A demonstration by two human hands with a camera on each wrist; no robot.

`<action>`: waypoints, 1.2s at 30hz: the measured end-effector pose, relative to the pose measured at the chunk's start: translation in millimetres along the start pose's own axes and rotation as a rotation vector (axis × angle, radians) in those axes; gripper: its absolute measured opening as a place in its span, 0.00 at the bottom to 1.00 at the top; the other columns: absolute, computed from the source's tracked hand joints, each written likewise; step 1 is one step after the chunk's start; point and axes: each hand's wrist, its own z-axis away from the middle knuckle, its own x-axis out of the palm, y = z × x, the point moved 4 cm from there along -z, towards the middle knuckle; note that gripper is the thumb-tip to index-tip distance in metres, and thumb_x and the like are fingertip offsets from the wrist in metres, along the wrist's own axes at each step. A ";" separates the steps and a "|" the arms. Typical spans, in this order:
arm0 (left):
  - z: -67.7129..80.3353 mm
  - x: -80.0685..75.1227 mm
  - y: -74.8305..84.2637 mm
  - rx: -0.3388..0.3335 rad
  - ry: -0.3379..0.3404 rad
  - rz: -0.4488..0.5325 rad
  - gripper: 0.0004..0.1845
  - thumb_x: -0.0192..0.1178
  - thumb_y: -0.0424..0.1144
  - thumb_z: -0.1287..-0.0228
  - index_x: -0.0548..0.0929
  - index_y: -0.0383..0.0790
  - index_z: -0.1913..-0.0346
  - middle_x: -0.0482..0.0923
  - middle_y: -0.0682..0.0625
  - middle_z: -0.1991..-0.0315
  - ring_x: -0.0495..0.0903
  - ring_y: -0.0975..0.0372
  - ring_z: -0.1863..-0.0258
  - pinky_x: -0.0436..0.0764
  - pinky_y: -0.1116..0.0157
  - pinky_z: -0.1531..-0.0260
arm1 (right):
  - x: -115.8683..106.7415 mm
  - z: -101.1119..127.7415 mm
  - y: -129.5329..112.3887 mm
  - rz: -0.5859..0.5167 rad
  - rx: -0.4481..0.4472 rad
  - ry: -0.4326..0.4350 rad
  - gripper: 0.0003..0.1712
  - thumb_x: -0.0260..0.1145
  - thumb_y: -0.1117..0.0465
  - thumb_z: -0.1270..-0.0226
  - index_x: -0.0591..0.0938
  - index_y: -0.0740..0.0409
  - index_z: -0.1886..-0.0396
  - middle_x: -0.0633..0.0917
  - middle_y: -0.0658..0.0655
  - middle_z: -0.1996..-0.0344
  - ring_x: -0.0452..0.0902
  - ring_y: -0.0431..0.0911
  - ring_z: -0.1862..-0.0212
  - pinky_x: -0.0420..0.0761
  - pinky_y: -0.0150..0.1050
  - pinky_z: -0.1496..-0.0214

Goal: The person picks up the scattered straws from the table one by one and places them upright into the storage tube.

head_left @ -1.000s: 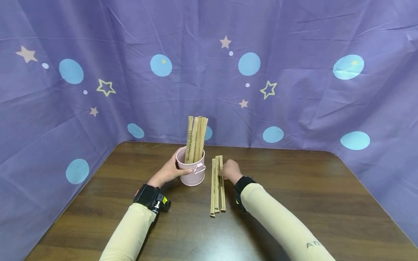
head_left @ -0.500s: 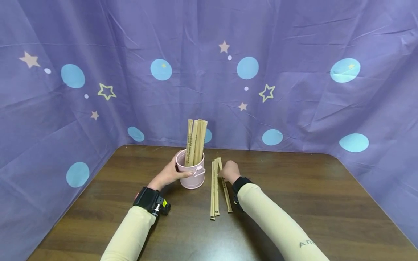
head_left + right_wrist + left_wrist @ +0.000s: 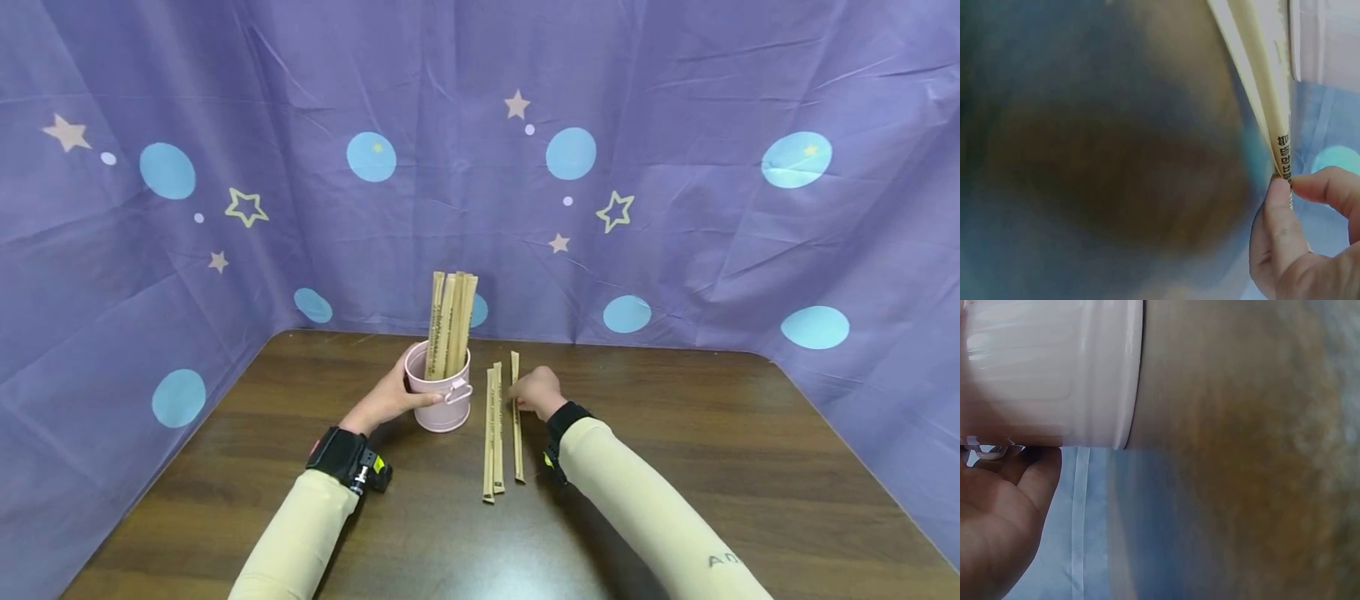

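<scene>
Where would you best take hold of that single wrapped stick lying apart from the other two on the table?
Pinch the wrapped stick near its far end, coming from its right side, where the right hand already pinches it. It lies flat and thin; a pair of sticks crowds its left, while the table on its right is bare.

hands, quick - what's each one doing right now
Left hand: grips the pink bucket.
Right hand: pinches one wrapped chopstick packet lying on the table.

Cream sleeves [image 3: 300, 533], black wrist straps [image 3: 341, 454], grey lettering.
</scene>
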 end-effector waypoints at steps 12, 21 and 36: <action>0.9 -1.8 0.2 -0.007 0.005 -0.008 0.51 0.75 0.31 0.44 0.55 0.35 0.22 0.68 0.32 0.29 0.69 0.40 0.29 0.65 0.41 0.25 | -57.9 -7.1 -35.9 0.198 -0.336 0.200 0.16 0.62 0.70 0.43 0.85 0.74 0.56 0.89 0.65 0.66 0.79 0.40 0.74 0.73 0.25 0.71; 1.4 -1.7 1.8 -0.024 -0.001 -0.005 0.51 0.75 0.32 0.44 0.54 0.35 0.21 0.67 0.31 0.28 0.68 0.39 0.28 0.63 0.41 0.24 | -84.9 -1.7 -70.7 0.140 -0.476 0.306 0.21 0.58 0.71 0.41 0.82 0.74 0.48 0.86 0.67 0.62 0.82 0.57 0.59 0.71 0.22 0.67; 0.7 -0.8 4.1 -0.021 -0.004 0.006 0.52 0.74 0.31 0.44 0.54 0.35 0.21 0.66 0.31 0.28 0.68 0.39 0.29 0.63 0.41 0.24 | -94.6 19.2 -133.5 0.025 -0.628 0.351 0.20 0.60 0.71 0.34 0.80 0.70 0.42 0.84 0.66 0.55 0.80 0.53 0.53 0.73 0.24 0.57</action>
